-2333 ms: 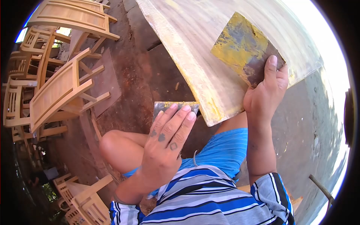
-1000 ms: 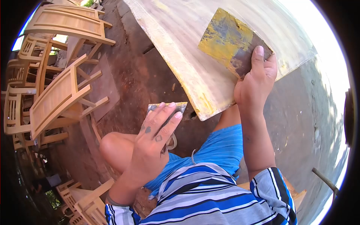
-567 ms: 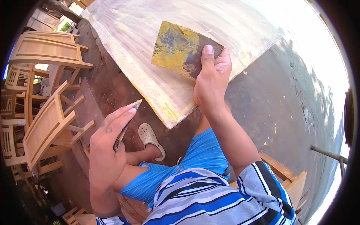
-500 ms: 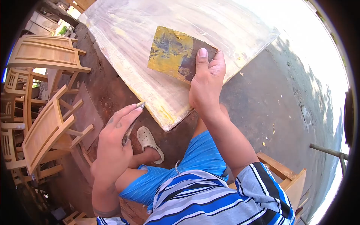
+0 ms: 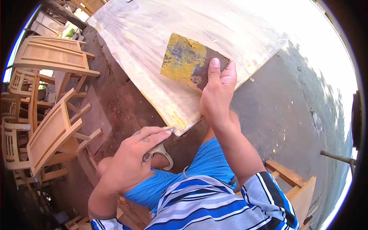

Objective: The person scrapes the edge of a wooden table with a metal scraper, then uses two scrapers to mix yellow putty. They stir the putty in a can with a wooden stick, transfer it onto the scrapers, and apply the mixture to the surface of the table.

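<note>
Two closed grips, one pale panel [image 5: 153,57].
Left hand [image 5: 132,159] pinches a scraper [image 5: 152,151] at the panel's corner; right hand [image 5: 217,92] clamps a yellow-smeared plate [image 5: 183,61], thumb on top.

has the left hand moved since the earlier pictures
Yes. Judged against the near corner of the pale panel, the left hand has moved right and closer to the wearer, its fingertips now beside that corner.

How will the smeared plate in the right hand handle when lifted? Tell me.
The plate is likely stiff, jutting flat from the right hand. Probably light: one hand holds one end. The yellow smears may feel slippery.
</note>
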Action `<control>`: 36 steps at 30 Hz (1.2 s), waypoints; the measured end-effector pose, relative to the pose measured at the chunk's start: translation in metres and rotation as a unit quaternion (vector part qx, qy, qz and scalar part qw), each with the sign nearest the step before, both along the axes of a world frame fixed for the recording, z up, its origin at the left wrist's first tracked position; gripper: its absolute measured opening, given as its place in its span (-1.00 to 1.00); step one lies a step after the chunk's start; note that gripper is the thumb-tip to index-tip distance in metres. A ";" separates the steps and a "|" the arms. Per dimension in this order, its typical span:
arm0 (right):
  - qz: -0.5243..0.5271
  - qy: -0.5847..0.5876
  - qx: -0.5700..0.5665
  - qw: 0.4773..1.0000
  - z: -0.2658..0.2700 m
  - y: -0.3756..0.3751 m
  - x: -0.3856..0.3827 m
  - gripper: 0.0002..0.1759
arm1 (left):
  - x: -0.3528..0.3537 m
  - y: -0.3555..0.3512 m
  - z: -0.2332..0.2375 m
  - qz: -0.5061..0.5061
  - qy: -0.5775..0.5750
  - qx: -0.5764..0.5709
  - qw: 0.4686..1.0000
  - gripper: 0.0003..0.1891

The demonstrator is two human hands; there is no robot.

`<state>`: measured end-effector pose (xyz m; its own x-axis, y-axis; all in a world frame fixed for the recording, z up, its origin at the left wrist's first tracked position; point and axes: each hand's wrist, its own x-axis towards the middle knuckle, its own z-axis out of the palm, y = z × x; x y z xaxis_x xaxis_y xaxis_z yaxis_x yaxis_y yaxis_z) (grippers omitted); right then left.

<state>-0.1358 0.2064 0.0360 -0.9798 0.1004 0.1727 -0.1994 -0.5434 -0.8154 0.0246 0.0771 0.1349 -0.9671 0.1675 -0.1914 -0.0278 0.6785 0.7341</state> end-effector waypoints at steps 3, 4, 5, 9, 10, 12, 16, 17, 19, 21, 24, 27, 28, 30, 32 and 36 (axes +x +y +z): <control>0.011 -0.004 -0.030 0.999 0.007 0.000 0.001 -0.76 | -0.002 -0.020 0.010 0.009 -0.025 -0.009 1.000 -0.32; 0.019 -0.004 -0.030 0.999 0.005 0.001 0.002 -0.74 | -0.011 -0.038 0.003 0.040 0.064 -0.059 0.995 -0.33; 0.017 -0.004 -0.031 0.999 0.004 0.001 0.004 -0.73 | -0.022 -0.053 0.001 0.094 0.077 -0.047 0.992 -0.32; -0.010 -0.010 -0.072 0.997 0.001 0.004 0.002 -0.68 | -0.027 -0.033 -0.011 0.060 0.073 -0.106 0.990 -0.35; -0.022 -0.020 -0.100 0.995 0.001 0.006 0.003 -0.68 | -0.019 -0.018 -0.006 0.037 0.049 -0.075 0.995 -0.35; -0.032 -0.031 -0.142 0.989 0.005 0.017 0.007 -0.67 | -0.010 -0.004 0.012 -0.072 -0.047 -0.020 0.996 -0.36; -0.087 -0.019 -0.149 0.985 0.010 0.082 0.033 -0.66 | -0.070 0.012 0.044 -0.143 0.028 -0.049 0.988 -0.35; -0.111 -0.017 -0.147 0.983 0.007 0.099 0.040 -0.65 | -0.100 0.017 0.046 -0.162 0.115 -0.074 0.977 -0.36; -0.164 -0.026 -0.123 0.979 0.005 0.130 0.053 -0.63 | -0.177 0.039 0.049 -0.237 0.176 -0.137 0.946 -0.38; -0.219 -0.045 -0.100 0.970 -0.007 0.161 0.065 -0.61 | -0.251 0.086 0.049 -0.258 0.178 -0.196 0.929 -0.41; -0.294 -0.079 -0.085 0.949 -0.035 0.193 0.088 -0.58 | -0.354 0.159 0.039 -0.294 0.246 -0.273 0.883 -0.42; -0.324 -0.097 -0.076 0.938 -0.052 0.201 0.103 -0.58 | -0.411 0.206 0.025 -0.333 0.181 -0.318 0.869 -0.38; -0.329 -0.105 -0.073 0.936 -0.057 0.202 0.105 -0.58 | -0.413 0.214 0.021 -0.364 0.157 -0.363 0.844 -0.37; -0.323 -0.124 -0.076 0.935 -0.074 0.204 0.101 -0.58 | -0.406 0.213 0.013 -0.394 0.097 -0.362 0.839 -0.31; -0.305 -0.129 -0.077 0.940 -0.084 0.198 0.096 -0.59 | -0.356 0.192 0.025 -0.422 0.048 -0.335 0.841 -0.38; -0.268 -0.120 -0.110 0.950 -0.091 0.177 0.072 -0.63 | -0.261 0.110 0.022 -0.441 0.048 -0.249 0.861 -0.51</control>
